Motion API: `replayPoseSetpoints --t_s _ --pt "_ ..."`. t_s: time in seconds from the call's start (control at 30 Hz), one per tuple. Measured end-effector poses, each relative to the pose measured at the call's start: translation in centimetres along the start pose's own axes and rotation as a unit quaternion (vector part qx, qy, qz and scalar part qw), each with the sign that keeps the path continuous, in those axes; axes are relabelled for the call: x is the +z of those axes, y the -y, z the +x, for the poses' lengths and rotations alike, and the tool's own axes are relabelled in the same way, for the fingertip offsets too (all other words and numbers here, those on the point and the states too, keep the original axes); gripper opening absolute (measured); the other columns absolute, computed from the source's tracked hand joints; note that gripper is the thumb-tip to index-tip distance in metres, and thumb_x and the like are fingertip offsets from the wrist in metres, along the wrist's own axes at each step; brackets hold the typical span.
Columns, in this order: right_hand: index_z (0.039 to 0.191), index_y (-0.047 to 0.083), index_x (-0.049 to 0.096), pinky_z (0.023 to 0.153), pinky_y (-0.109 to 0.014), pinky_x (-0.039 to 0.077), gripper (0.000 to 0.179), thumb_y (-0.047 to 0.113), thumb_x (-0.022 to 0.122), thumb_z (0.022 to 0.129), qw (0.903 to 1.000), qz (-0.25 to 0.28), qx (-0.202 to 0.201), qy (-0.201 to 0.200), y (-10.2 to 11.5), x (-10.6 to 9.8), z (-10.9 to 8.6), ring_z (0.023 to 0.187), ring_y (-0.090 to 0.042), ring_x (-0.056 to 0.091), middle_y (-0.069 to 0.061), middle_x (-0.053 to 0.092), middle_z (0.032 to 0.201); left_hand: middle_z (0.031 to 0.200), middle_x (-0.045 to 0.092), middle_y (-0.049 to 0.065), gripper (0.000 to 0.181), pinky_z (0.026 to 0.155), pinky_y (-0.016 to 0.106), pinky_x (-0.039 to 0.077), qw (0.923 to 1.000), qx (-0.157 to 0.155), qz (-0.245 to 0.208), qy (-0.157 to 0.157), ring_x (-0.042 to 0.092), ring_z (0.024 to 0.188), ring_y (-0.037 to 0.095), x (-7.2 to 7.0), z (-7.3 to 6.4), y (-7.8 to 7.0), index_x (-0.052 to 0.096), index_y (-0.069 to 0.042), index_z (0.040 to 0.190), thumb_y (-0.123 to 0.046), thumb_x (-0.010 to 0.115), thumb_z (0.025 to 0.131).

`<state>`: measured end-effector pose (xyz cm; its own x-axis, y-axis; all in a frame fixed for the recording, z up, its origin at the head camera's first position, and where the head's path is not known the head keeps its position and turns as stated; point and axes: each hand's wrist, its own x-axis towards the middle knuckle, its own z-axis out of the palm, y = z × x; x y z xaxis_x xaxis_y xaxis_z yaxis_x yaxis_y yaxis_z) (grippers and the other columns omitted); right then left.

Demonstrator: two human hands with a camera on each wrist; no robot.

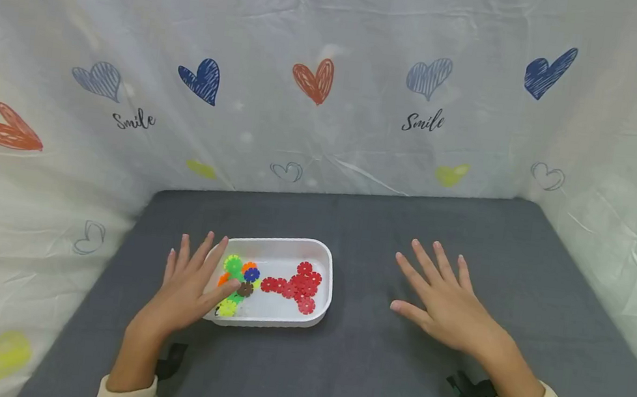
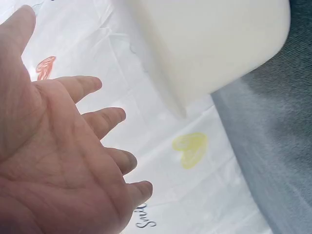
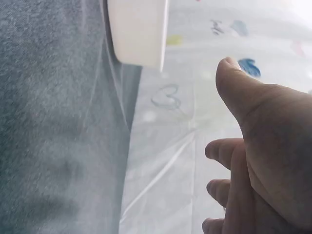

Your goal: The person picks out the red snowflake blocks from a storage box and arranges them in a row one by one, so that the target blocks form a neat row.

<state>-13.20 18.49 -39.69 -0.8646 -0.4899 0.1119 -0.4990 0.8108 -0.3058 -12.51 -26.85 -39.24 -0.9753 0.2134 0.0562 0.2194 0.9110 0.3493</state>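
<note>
A white plastic tray (image 1: 281,319) sits on the dark grey cloth, left of the middle in the head view. Inside it, red notched discs (image 1: 303,285) lie heaped on the right side. Green, yellow, orange, blue and brown discs (image 1: 234,266) lie on its left side, partly hidden by my left hand (image 1: 183,294). That hand has its fingers spread over the tray's left end and holds nothing. My right hand (image 1: 448,305), also with spread fingers and nothing in it, is over the cloth to the right of the tray. Both wrist views show the tray's outer wall (image 2: 219,44) beyond the fingers.
Dark grey cloth (image 1: 357,373) covers the table. White curtains (image 1: 367,27) printed with hearts and "Smile" rise behind it and at both sides. A black strap piece (image 1: 173,360) shows beside the left wrist, another (image 1: 473,391) by the right wrist.
</note>
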Motion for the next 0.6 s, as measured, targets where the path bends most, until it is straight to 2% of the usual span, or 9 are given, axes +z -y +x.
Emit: replayPoseSetpoints --t_s 0.2,0.3,0.47,0.6 --pt "0.159 0.014 0.031 0.113 -0.068 0.001 0.08 0.061 0.052 0.097 0.9993 -0.017 -0.033 -0.005 0.9 0.4 1.4 0.151 -0.04 -0.001 -0.013 0.01 0.167 0.165 0.011 0.019 0.089 0.112 0.07 -0.004 0.9999 -0.003 -0.008 0.006 -0.011 0.147 0.049 0.8 0.5 1.0 0.018 -0.015 0.162 -0.058 0.056 0.093" --pt "0.157 0.013 0.034 0.113 -0.068 0.003 0.08 0.061 0.053 0.096 0.9987 -0.016 -0.049 -0.002 1.5 0.6 2.2 0.151 -0.041 0.002 -0.014 0.014 0.166 0.164 0.013 0.021 0.091 0.111 0.071 0.0 0.9999 -0.01 -0.009 0.009 -0.005 0.147 0.051 1.1 0.9 1.5 0.019 -0.011 0.161 -0.056 0.059 0.093" --pt "0.154 0.011 0.04 0.114 -0.067 0.008 0.079 0.06 0.057 0.095 0.9964 -0.02 -0.083 -0.001 2.8 1.2 3.5 0.15 -0.042 0.01 -0.016 0.024 0.163 0.162 0.016 0.026 0.095 0.11 0.073 0.007 0.9992 -0.036 -0.001 0.013 0.005 0.145 0.056 1.5 1.3 1.8 0.016 -0.001 0.159 -0.047 0.066 0.092" --pt "0.153 0.009 0.043 0.115 -0.063 0.016 0.078 0.055 0.063 0.093 0.9921 -0.03 -0.121 -0.014 4.1 1.8 4.8 0.148 -0.041 0.019 -0.017 0.031 0.16 0.161 0.017 0.028 0.093 0.109 0.072 0.016 0.9981 -0.058 0.003 0.02 0.012 0.144 0.055 2.0 1.6 2.1 0.015 0.002 0.158 -0.036 0.069 0.092"
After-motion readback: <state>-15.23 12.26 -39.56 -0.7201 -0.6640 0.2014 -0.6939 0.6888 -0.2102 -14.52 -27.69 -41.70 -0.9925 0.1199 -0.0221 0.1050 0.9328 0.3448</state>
